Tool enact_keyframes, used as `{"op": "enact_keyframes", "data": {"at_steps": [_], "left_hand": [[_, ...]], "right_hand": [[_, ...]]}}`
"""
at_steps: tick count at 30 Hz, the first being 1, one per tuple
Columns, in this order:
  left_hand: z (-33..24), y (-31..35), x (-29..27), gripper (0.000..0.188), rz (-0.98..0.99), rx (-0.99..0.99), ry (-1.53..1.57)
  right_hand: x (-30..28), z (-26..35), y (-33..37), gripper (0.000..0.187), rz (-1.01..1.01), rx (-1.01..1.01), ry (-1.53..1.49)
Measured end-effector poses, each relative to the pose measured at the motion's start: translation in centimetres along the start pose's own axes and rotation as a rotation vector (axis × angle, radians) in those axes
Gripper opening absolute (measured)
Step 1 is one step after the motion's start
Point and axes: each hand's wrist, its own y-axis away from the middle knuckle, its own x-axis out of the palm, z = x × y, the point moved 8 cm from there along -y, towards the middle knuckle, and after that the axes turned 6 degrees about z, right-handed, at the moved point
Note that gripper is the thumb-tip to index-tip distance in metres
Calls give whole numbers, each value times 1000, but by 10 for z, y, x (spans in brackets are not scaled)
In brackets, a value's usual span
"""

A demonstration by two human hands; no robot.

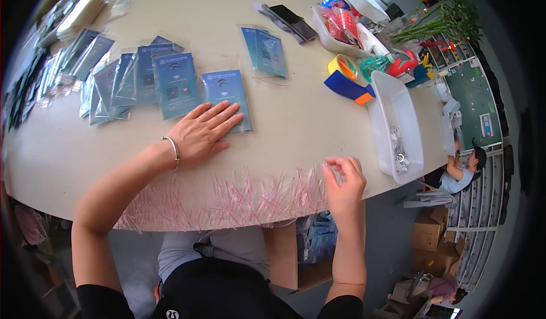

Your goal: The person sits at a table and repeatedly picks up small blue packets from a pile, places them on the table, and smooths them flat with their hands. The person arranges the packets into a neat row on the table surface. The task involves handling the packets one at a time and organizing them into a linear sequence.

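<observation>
My left hand (200, 132) lies flat with its fingers stretched out. Its fingertips rest on the lower part of a blue printed card in a clear plastic sleeve (224, 85). To the right, my right hand (346, 183) hovers over the near table edge, fingers curled and thumb close to the index finger; whatever is between them is too small to make out. Below both hands runs a heap of thin clear plastic strips with pink edges (244, 196). Beside my left hand, more sleeved blue cards (177, 83) overlap in a loose row.
Stacks of sleeved cards (28, 85) line the far left. Two sleeved cards (264, 51) and a phone (293, 23) lie farther back. A white bin (422, 142), a tape dispenser (347, 91) and a basket (318, 26) stand right. Below is a cardboard box (281, 256). Two people sit right.
</observation>
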Motion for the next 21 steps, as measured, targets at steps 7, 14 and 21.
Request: {"op": "enact_keyframes", "data": {"at_steps": [7,14,21], "left_hand": [[1,-3,5,66,-19,37,20],[-1,0,2,62,2,76,6],[19,13,-14,61,-186,183,509]], "right_hand": [[132,7,-80,46,320,-110,-186],[135,26,-69,27,297,-497,-129],[132,23,-57,12,250,-413,-146]]}}
